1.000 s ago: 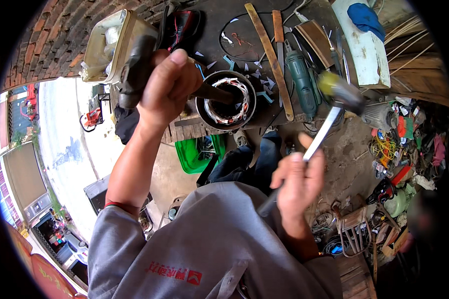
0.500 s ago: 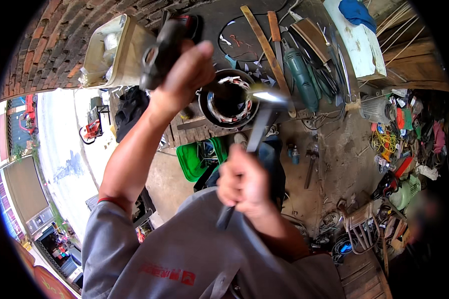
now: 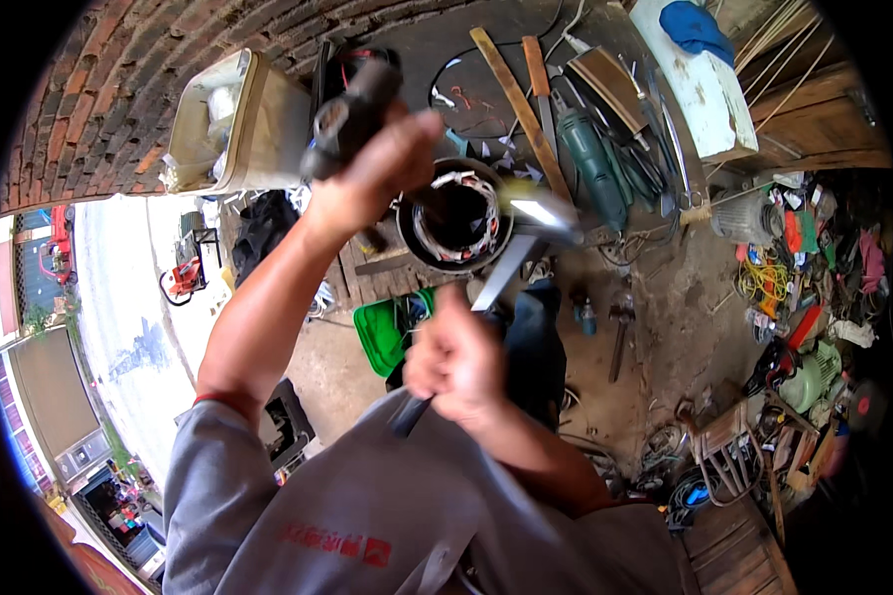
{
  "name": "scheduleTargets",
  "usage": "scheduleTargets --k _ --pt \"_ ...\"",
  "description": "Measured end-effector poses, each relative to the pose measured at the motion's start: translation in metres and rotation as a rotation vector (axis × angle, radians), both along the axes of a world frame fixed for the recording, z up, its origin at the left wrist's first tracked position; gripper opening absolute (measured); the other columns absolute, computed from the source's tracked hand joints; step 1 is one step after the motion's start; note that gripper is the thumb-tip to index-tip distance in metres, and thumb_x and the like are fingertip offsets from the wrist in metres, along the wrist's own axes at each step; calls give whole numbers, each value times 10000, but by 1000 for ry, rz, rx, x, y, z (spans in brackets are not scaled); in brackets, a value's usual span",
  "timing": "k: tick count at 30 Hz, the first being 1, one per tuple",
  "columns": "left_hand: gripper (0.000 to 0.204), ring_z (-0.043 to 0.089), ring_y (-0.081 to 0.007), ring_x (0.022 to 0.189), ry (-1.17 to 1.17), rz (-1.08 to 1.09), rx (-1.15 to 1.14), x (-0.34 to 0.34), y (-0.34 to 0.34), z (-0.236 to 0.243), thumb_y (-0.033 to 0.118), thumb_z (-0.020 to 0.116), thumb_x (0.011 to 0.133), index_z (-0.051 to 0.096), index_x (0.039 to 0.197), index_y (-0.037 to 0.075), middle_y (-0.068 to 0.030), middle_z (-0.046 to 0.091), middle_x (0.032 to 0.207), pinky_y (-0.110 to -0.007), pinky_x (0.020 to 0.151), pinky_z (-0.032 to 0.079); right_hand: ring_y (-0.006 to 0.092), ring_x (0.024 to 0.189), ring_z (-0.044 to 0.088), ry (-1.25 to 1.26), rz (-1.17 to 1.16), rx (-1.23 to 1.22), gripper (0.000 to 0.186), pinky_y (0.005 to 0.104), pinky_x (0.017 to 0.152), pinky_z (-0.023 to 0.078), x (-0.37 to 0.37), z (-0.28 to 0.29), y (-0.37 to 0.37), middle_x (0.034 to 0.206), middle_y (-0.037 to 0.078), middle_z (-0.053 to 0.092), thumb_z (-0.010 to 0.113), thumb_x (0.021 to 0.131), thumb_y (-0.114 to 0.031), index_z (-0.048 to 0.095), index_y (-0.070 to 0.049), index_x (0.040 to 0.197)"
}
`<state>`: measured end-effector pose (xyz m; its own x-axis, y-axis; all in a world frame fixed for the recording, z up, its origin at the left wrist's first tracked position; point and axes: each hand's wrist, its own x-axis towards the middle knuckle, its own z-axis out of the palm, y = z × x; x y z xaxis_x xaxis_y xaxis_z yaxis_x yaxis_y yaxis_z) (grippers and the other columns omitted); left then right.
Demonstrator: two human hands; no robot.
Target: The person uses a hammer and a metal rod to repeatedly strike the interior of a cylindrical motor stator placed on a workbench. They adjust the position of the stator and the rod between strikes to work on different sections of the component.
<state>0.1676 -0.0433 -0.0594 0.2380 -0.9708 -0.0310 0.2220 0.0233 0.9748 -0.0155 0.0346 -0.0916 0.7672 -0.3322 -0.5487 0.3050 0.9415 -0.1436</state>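
Hammer (image 3: 526,238) in right hand's (image 3: 456,362) closed grip; left hand (image 3: 372,174) clasps punch (image 3: 352,114).

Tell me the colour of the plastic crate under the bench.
Green plastic crate, clearest in the head view.

The left arm stretches forward, forearm bare, grey sleeve pushed up near the elbow. Its left hand (image 3: 377,174) is closed in a fist, fingers (image 3: 422,134) wrapped tight, just left of the round motor stator (image 3: 456,216). The right hand (image 3: 456,362) sits below the stator, nearer the body, also clenched, wrist bent and forearm angled down to the right.
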Motion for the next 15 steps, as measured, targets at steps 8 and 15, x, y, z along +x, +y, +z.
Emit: scheduleTargets --k 8,15 --pt "323 355 -78 443 82 -208 4 22 -16 6 156 642 868 456 614 88 25 384 509 -254 417 255 124 348 261 -144 -599 -302 466 320 382 338 4 7 4 457 -20 273 325 1015 -438 317 -159 643" --pt "356 359 -59 423 2 -57 -29 5 -6 28 174 669 860 443 600 84 37 381 475 -246 410 257 127 304 246 -9 -69 -98 531 308 331 278 3 -17 15 430 -9 258 382 989 -469 293 -160 567"
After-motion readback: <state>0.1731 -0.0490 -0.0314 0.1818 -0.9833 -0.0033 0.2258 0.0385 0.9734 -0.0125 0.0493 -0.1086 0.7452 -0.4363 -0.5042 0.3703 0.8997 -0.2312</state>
